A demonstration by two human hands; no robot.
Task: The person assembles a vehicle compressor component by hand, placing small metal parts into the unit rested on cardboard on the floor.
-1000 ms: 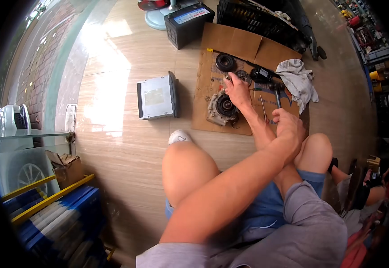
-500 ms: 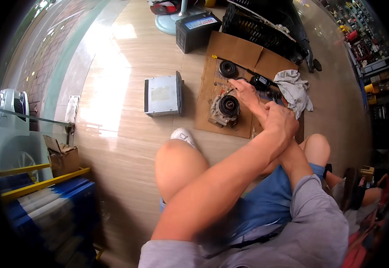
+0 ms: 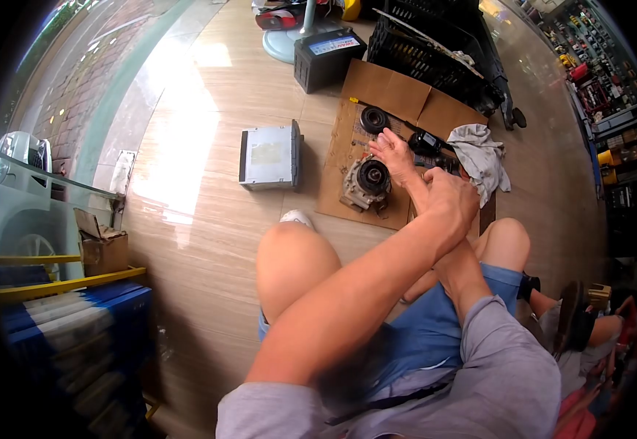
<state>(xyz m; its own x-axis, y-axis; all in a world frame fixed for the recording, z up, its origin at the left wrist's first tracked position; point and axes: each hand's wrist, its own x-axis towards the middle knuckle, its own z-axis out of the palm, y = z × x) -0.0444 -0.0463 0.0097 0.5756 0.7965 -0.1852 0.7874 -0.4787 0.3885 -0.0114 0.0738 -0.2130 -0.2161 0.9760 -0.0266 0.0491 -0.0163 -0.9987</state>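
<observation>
Partly behind the left hand (image 3: 452, 196), the right forearm (image 3: 462, 274).

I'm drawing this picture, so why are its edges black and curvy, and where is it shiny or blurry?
In the head view, a wide lens probably bends the edges and leaves the corners black; in that same view, bright light glares white on the floor, the blue-and-white stack at lower left looks smeared, and the metal part by the right hand looks fairly clear.

Grey metal housing (image 3: 356, 193), black ring (image 3: 363, 175) uppermost, on cardboard (image 3: 338, 157).
</observation>
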